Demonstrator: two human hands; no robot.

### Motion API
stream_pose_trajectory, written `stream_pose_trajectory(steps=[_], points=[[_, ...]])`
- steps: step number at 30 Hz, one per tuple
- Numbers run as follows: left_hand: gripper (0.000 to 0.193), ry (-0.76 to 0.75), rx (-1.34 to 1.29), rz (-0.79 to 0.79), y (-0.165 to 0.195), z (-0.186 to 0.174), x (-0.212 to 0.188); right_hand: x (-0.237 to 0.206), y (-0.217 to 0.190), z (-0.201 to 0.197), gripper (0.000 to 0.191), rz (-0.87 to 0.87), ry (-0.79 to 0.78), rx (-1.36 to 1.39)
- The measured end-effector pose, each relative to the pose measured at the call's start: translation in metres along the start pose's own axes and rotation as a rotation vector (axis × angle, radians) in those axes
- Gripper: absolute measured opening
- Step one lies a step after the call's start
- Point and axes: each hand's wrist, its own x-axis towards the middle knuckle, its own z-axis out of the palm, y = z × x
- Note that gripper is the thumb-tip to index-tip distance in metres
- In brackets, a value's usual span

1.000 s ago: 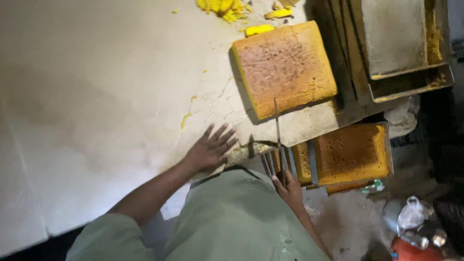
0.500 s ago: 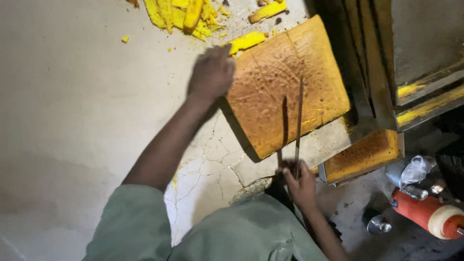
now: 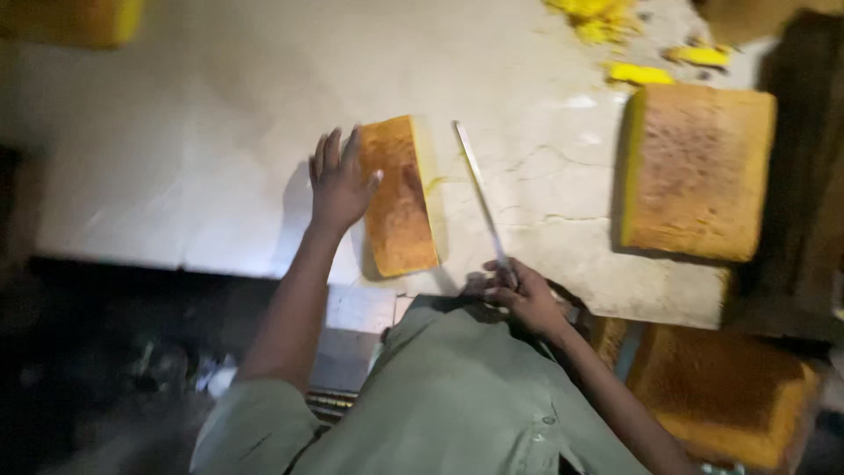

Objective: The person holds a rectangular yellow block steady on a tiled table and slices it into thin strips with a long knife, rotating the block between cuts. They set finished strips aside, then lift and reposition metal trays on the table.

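Observation:
A narrow slab of yellow sponge cake with a brown crust (image 3: pixel 400 198) lies on the pale work table (image 3: pixel 193 158), in front of me. My left hand (image 3: pixel 337 183) rests flat against the slab's left side, fingers spread. My right hand (image 3: pixel 523 295) grips the handle of a long thin knife (image 3: pixel 479 198) at the table's near edge; the blade points away from me and lies just right of the slab, apart from it. A larger square block of the same cake (image 3: pixel 694 171) sits further right on the table.
Yellow cake trimmings and crumbs (image 3: pixel 615 26) lie at the table's far right. Another brown-crusted cake (image 3: pixel 725 387) sits below the table's edge at lower right. A yellow object (image 3: pixel 75 19) shows at the top left corner. Dark space lies under the table at left.
A narrow slab now lies apart from the large cake, to its left. My left hand has come off the large cake onto this slab. The knife has left the large cake and sits beside the slab.

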Motion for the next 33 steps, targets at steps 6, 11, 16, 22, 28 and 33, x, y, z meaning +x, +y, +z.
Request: stream_pose_trajectory(steps=[6, 11, 16, 22, 28, 33], points=[[0.129, -0.162, -0.331, -0.165, -0.013, -0.017, -0.162, -0.037, 0.016, 0.045, 0.015, 0.166, 0.279, -0.17], [0.124, -0.266, -0.189, -0.067, -0.004, -0.014, -0.163, -0.065, 0.036, 0.052, 0.017, 0.229, 0.364, -0.067], [0.119, -0.226, -0.323, 0.067, -0.024, -0.025, -0.126, -0.045, 0.053, 0.053, 0.024, -0.048, 0.453, -0.616], [0.096, -0.189, -0.342, 0.177, -0.023, -0.049, -0.066, 0.025, 0.037, 0.115, 0.037, -0.064, 0.492, -0.687], [0.069, -0.111, -0.168, 0.255, -0.007, -0.009, 0.05, 0.134, -0.084, 0.156, 0.045, 0.05, 0.398, -0.928], [0.06, -0.13, 0.03, 0.254, -0.006, 0.045, 0.085, 0.202, -0.15, 0.15, 0.048, 0.317, 0.308, -0.864]])
